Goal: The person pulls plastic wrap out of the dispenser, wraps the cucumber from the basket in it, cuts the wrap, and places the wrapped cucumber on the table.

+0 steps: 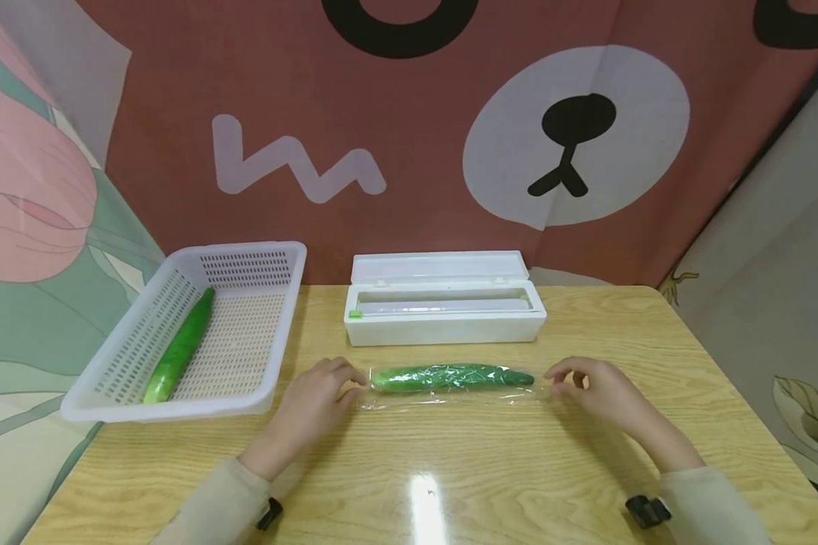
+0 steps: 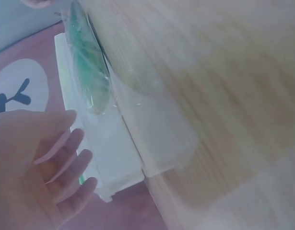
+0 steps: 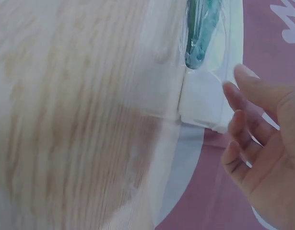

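A green cucumber (image 1: 443, 377) in clear plastic film (image 1: 443, 400) lies sideways on the wooden table. At its left end my left hand (image 1: 320, 397) has its fingertips beside the film's edge; whether they touch it I cannot tell. Loosely bent, slightly spread fingers show on the left hand (image 2: 46, 163) in the left wrist view. My right hand (image 1: 603, 393) is just off the film's right end. In the right wrist view the right hand (image 3: 265, 132) has thumb and fingers apart, with nothing seen between them.
Behind the wrapped cucumber stands a white film dispenser box (image 1: 446, 331), its lid (image 1: 439, 269) raised and a film roll (image 1: 443, 306) inside. On the left, a white plastic basket (image 1: 282, 333) holds another cucumber (image 1: 180, 348). A printed cloth (image 1: 409, 151) hangs behind the table.
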The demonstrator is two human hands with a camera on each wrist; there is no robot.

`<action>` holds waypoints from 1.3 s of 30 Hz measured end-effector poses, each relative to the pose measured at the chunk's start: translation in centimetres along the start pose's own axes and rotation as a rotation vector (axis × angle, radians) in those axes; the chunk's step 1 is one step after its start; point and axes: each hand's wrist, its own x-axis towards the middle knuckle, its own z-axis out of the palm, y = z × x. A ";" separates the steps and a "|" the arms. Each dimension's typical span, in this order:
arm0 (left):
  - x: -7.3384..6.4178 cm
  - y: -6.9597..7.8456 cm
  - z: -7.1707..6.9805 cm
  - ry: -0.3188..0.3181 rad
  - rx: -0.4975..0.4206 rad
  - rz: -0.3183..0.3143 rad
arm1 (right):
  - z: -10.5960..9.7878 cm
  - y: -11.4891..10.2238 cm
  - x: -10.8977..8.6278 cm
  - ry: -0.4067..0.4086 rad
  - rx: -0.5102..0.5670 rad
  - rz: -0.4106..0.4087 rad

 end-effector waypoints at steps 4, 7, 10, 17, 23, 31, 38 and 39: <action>1.0 0.2 0.3 0.009 -0.036 0.032 | 0.5 -0.1 1.0 0.037 -0.009 -0.044; 1.8 0.2 0.8 -0.020 -0.053 0.058 | 1.2 -0.2 1.9 0.025 0.021 -0.076; 2.5 0.0 1.4 -0.063 -0.067 0.069 | 1.9 -0.3 2.7 -0.020 0.053 -0.082; 3.4 -0.3 2.2 -0.139 -0.092 0.044 | 2.8 -0.4 3.7 -0.147 0.059 -0.026; 4.1 -0.6 2.5 -0.183 -0.153 -0.006 | 3.1 -0.4 4.0 -0.177 0.072 0.003; 4.5 -0.7 2.3 -0.245 -0.261 -0.090 | 2.8 -0.1 4.0 -0.164 0.081 -0.038; 4.3 -0.8 2.4 -0.267 -0.241 -0.094 | 2.8 0.3 4.1 -0.153 0.073 0.002; 4.3 -0.9 2.4 -0.267 -0.238 -0.093 | 2.8 0.4 4.1 -0.154 0.078 0.001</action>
